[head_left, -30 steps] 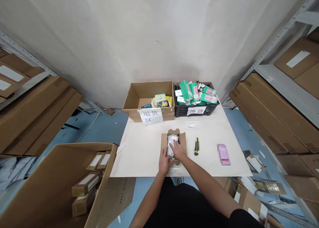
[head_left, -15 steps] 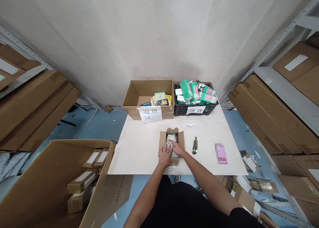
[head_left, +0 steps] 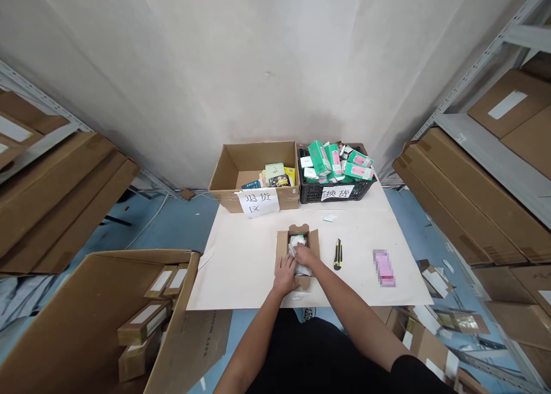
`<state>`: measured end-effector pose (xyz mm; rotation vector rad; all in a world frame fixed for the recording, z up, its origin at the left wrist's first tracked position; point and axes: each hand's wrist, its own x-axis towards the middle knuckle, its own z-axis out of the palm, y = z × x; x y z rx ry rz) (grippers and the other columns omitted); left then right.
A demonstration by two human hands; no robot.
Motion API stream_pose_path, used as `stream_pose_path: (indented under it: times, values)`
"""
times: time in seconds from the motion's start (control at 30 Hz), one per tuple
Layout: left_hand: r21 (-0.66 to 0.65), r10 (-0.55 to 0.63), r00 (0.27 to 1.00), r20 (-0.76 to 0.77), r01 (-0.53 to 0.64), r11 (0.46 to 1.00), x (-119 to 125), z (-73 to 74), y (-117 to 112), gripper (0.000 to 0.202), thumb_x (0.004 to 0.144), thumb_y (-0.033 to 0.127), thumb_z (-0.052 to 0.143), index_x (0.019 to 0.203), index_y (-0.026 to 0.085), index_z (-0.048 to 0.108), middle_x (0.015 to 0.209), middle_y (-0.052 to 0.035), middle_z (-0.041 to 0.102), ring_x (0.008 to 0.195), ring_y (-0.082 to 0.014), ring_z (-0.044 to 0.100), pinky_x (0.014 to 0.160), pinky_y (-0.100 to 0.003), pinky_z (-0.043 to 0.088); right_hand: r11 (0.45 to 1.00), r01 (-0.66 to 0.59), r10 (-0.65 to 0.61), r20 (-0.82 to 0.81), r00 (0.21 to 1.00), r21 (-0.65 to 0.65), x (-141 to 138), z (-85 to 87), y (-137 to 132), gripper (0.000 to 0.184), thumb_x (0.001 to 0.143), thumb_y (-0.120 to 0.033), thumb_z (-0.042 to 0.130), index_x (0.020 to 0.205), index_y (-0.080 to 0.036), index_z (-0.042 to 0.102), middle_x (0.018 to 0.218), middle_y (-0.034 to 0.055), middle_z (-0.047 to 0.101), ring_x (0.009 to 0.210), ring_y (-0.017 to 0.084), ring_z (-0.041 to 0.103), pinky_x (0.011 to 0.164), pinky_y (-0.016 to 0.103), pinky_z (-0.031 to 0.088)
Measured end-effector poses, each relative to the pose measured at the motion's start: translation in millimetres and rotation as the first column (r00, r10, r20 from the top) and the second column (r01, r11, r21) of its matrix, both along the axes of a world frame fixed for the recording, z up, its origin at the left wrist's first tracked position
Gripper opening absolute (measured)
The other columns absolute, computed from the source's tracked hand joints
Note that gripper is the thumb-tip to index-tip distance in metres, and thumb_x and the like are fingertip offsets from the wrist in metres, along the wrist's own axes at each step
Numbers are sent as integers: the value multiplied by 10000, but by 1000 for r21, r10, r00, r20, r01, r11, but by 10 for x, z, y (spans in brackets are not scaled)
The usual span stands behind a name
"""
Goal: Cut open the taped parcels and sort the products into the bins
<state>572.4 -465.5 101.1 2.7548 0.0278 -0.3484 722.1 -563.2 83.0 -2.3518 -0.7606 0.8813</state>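
Note:
A small cardboard box [head_left: 282,245] stands on the table with its flaps folded out. Inside it lies an item in crumpled whitish wrapping [head_left: 303,269], with some green showing at its far end. My left hand [head_left: 284,276] is closed over the near left side of the box, its fingertips by the wrapping. Reaching in from the right, my right hand [head_left: 305,255] has curled fingers on the wrapping; its fingertips are partly hidden. A black and yellow box cutter [head_left: 338,254] lies to the right of the box.
A carton with books [head_left: 224,199] and a black crate [head_left: 312,195] of green boxes, both with paper signs, stand at the table's back. A blurred pink item [head_left: 384,268] lies right. A large carton [head_left: 107,256] with parcels stands left. Loaded shelves [head_left: 495,147] flank both sides.
My right hand's fingers have curled in on the wrapping, and more of the item's far end shows. My left hand has drawn slightly toward the box's left side. The view has shifted a little.

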Motion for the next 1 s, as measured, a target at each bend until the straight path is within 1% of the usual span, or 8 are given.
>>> stream_pose_path:
  times: [0.1,0.3,0.47,0.53,0.6,0.7,0.83,1.0]
  values:
    - [36,53,998,33,-54,998,-40,-100,-5,1103,632,301,809,1612,166,323,1689,-199,335,1603,-358,217,1298,-590,112,999,-31,33,-52,998,39,23,-13,8,420,949,-223,562,1345,-204,701,1413,131,675,1300,279,646,1105,388,496]
    - [1,8,994,106,-8,1000,-61,-213,-10,1120,632,264,808,1630,206,303,1699,-171,330,1612,-374,175,1284,-631,133,978,10,11,-99,995,211,0,-29,-170,457,999,-245,457,1418,-212,637,1443,98,656,1332,221,621,1126,379,491]
    - [-94,103,963,249,-81,992,-188,-236,2,1171,612,255,837,1628,207,256,1721,-183,267,1610,-390,171,1260,-611,256,948,161,-220,201,954,275,-68,46,-311,640,930,-240,547,1563,-183,475,1601,151,471,1488,272,442,1222,451,380]
    - [-133,144,955,261,-112,985,-242,-243,15,1156,612,261,847,1611,198,268,1709,-196,290,1603,-400,192,1250,-623,280,974,77,-143,313,939,214,-126,88,-354,705,894,-300,649,1570,-212,469,1672,146,358,1558,314,309,1249,496,316]
    - [-163,167,953,254,-128,978,-277,-246,21,1076,620,258,846,1565,189,338,1667,-206,372,1587,-406,246,1247,-639,286,994,-88,59,349,935,67,-202,106,-371,770,800,-340,791,1519,-241,533,1696,145,308,1584,370,213,1253,555,253]
    - [-192,185,959,213,-145,971,-292,-222,9,934,622,247,844,1469,192,454,1586,-194,489,1569,-398,300,1248,-631,308,958,-222,274,354,894,-180,-303,84,-330,675,732,-288,873,1367,-206,659,1621,201,413,1538,422,277,1247,609,151]
    - [-196,214,965,150,-183,963,-279,-116,-28,853,624,251,863,1407,201,528,1538,-163,547,1580,-378,281,1257,-575,336,957,-136,244,456,856,-257,-242,90,-186,454,882,-258,747,1324,-190,670,1436,203,576,1362,359,481,1215,551,188]
    - [-170,120,982,144,-94,981,-275,39,-85,564,729,331,847,1256,234,671,1445,-105,633,1587,-387,252,1268,-586,305,966,44,87,482,872,-254,92,253,-27,451,947,-156,588,1398,-170,584,1365,190,608,1257,299,505,1065,434,353]
